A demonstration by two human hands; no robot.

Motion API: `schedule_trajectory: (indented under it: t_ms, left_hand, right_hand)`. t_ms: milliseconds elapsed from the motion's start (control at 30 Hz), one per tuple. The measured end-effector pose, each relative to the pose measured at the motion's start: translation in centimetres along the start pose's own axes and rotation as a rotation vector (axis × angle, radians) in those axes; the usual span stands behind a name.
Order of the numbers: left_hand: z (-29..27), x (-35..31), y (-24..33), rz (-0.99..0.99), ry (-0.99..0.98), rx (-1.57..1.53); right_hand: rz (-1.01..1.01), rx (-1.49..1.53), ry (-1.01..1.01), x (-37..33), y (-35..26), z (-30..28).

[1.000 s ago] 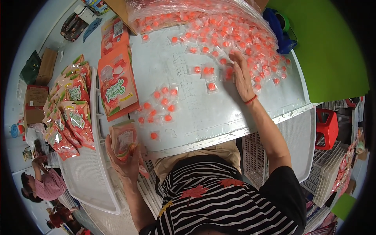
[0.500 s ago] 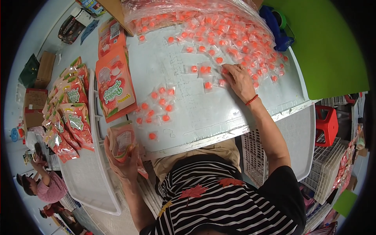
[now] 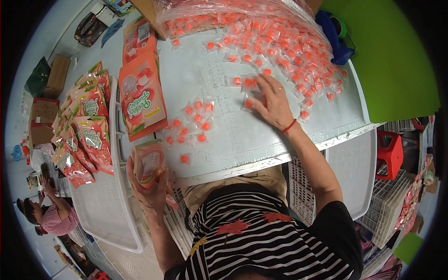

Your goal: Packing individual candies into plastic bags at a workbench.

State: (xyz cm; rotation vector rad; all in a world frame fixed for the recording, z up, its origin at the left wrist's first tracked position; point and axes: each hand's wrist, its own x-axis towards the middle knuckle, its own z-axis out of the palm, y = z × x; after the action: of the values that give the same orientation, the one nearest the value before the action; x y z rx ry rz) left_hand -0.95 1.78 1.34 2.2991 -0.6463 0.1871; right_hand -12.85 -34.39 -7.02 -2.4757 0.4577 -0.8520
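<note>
My left hand (image 3: pixel 148 189) grips a pink-and-red candy pouch (image 3: pixel 150 161) by its sides, off the near left edge of the table. The pouch stands upright with its top end towards the table. Over the middle of the table my right hand (image 3: pixel 276 103) lies palm down, fingers and thumb apart. Its fingertips reach a few individually wrapped red candies (image 3: pixel 237 81), and part of them is hidden beneath the hand. A loose cluster of the same candies (image 3: pixel 198 118) rests nearer the left hand. Flat pouches (image 3: pixel 143 88) lie stacked along the table's left side.
A large heap of wrapped candies (image 3: pixel 298 56) spills from a clear plastic bag (image 3: pixel 196 14) at the back. Plump pouches (image 3: pixel 91 135) fill part of a white tray (image 3: pixel 105 205) on the left. A blue tape dispenser (image 3: pixel 340 46) stands far right. A red stool (image 3: pixel 388 154) is beyond another tray.
My right hand has shifted left and its fingers have spread over the small group of candies. My left hand still holds the pouch. The whole view has shifted slightly.
</note>
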Motion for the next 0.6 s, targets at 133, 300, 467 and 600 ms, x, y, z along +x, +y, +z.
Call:
schedule_trajectory:
  t_ms: [133, 300, 467, 600]
  left_hand:
    - [-0.4, -0.1, 0.0, 0.011, -0.008, -0.013]
    - [-0.8, -0.6, -0.5, 0.022, -0.026, 0.017]
    - [-1.4, -0.9, -0.6, 0.040, -0.061, 0.042]
    - [-1.5, -0.5, -0.6, 0.010, -0.090, -0.001]
  right_hand:
    - [-0.164, -0.151, -0.159, 2.2, -0.4, 2.1]
    - [-0.240, -0.207, -0.291, 3.3, -3.0, 4.6]
    - [-0.248, -0.040, -0.163, 1.2, -5.6, 5.4]
    - [-0.257, 0.085, -0.198, 4.0, -4.8, 6.0]
